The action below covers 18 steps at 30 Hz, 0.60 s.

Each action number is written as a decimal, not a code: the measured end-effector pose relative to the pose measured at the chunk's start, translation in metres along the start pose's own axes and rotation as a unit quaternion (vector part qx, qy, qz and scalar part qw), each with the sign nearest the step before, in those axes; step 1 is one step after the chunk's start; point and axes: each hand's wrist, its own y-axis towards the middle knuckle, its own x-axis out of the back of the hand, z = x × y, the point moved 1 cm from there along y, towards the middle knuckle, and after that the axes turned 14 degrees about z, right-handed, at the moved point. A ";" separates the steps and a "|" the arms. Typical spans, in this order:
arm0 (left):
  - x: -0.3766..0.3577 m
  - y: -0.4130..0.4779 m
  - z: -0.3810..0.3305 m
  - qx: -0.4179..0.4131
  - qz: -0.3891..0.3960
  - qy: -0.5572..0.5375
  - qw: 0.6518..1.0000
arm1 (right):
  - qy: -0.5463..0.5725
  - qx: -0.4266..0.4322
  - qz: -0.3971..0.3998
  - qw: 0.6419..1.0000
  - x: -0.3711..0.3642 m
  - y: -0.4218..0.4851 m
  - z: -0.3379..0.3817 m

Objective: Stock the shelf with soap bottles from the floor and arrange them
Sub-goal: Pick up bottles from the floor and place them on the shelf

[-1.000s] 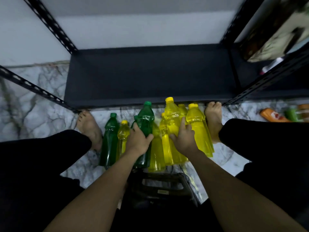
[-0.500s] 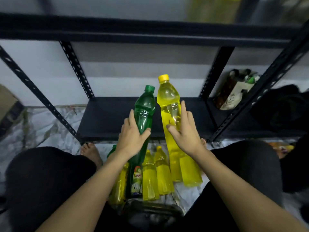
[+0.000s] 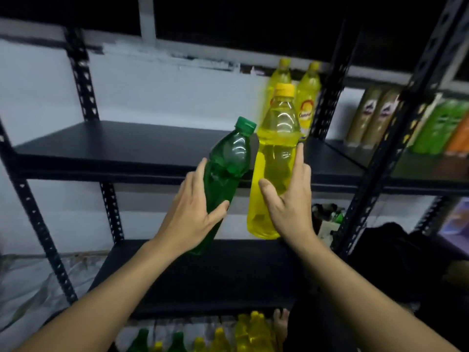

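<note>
Black slotted-steel shelving (image 3: 83, 80) fills my view against a pale wall. Its middle shelf (image 3: 127, 146) lies bare over most of its width, with two yellow soap bottles (image 3: 308, 97) standing at the back right corner. Both hands are loaded and in the air before that shelf's front edge. I have the left hand (image 3: 193, 217) wrapped round the lower body of a green bottle (image 3: 228, 168). It leans to the right, so its cap sits just beside the other bottle's shoulder; I cannot tell whether they touch. The right hand (image 3: 289, 207) holds a yellow bottle (image 3: 274, 153) nearly upright, thumb across the front and forefinger laid straight up its side. More bottles (image 3: 243, 334) wait on the floor below the lower shelf (image 3: 215, 275).

Both bases hang lower than the middle board, so I judge the first hazard to be catching a base on the front lip on the way in, which could jar a bottle loose. The right-hand hold looks the weaker one: a smooth, full bottle could slide through it. Set down at its present lean, the green bottle would likely tip into its neighbour. Reaching far to the right could topple the standing pair. Parts of the view are smeared, so my sense of depth is poor.
</note>
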 end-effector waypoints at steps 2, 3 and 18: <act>0.011 0.024 -0.008 -0.026 -0.029 0.000 0.999 | -0.006 0.018 -0.012 1.000 0.007 0.025 0.003; 0.015 0.036 -0.010 -0.035 -0.042 0.000 0.998 | -0.014 0.026 -0.018 0.999 0.010 0.037 0.004; 0.021 0.173 0.013 -0.015 -0.109 -0.106 0.988 | -0.052 -0.046 -0.102 0.992 -0.023 0.149 -0.050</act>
